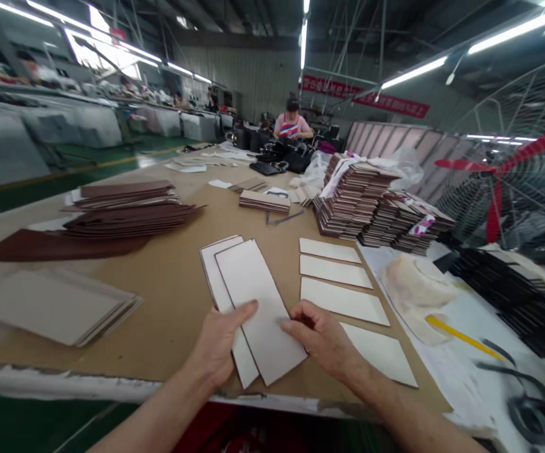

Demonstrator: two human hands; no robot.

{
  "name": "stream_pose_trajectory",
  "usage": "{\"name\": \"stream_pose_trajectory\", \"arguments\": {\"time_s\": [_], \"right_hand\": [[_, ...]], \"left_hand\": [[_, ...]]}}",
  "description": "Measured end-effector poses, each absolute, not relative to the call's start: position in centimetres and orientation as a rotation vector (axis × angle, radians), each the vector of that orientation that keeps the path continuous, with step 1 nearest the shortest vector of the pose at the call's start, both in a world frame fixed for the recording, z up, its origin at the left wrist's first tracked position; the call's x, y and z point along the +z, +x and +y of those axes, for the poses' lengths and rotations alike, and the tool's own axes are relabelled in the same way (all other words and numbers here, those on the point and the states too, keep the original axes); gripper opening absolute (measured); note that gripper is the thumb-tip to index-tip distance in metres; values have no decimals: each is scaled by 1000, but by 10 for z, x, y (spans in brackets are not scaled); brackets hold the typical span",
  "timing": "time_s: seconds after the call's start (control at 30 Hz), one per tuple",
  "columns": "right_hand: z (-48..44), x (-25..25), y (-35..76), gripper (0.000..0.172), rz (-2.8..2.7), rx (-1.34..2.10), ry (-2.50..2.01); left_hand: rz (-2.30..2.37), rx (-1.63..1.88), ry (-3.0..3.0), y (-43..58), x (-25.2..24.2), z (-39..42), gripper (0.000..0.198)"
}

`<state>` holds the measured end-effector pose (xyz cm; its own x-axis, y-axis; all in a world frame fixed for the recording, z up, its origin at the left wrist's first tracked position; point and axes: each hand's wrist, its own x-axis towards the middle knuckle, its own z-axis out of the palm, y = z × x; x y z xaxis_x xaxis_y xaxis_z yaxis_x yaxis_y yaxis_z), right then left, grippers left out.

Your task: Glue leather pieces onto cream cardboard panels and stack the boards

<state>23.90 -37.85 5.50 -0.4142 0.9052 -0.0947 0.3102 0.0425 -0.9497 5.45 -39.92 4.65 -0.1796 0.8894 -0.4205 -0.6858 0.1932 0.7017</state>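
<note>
Two long white card panels with dark edges overlap on the brown table in front of me. My left hand grips the top panel from the left, thumb on top near its lower half. My right hand pinches the same panel's right edge with closed fingers. The lower panel sticks out to the left beneath it. To the right lie several separate white panels in a column.
Stacks of dark brown sheets lie at the left, a grey board stack near the front left edge. Piles of finished panels stand at back right. A red fan spins at right. A person works at the far end.
</note>
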Motion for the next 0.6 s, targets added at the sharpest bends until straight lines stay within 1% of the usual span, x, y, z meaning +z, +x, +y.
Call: {"name": "stream_pose_trajectory", "arguments": {"time_s": [0.07, 0.13, 0.23, 0.33, 0.37, 0.4, 0.5, 0.6], "right_hand": [[-364, 52, 232, 33, -1724, 1400, -1252], [-342, 58, 229, 32, -1736, 1322, -1279], [-294, 78, 224, 29, -1822, 1051, -1305], [-233, 97, 209, 36, -2110, 759, -1267], [-213, 99, 202, 38, -2170, 714, -1258], [-193, 99, 194, 38, -2223, 686, -1254], [-147, 86, 170, 29, -2370, 599, -1268], [-127, 58, 147, 31, -2492, 465, -1307]], "left_hand": [[1020, 1424, 254, 44, 40, -403, 49], [1036, 1411, 227, 27, 36, -406, 48], [1083, 1416, 188, 0, 35, -410, 41], [1141, 1458, 184, -20, 31, -412, 38], [1152, 1480, 191, -24, 29, -412, 38], [1158, 1500, 203, -26, 25, -411, 39], [1150, 1539, 220, -29, 14, -408, 42], [1154, 1548, 174, -30, 10, -405, 45]]}}
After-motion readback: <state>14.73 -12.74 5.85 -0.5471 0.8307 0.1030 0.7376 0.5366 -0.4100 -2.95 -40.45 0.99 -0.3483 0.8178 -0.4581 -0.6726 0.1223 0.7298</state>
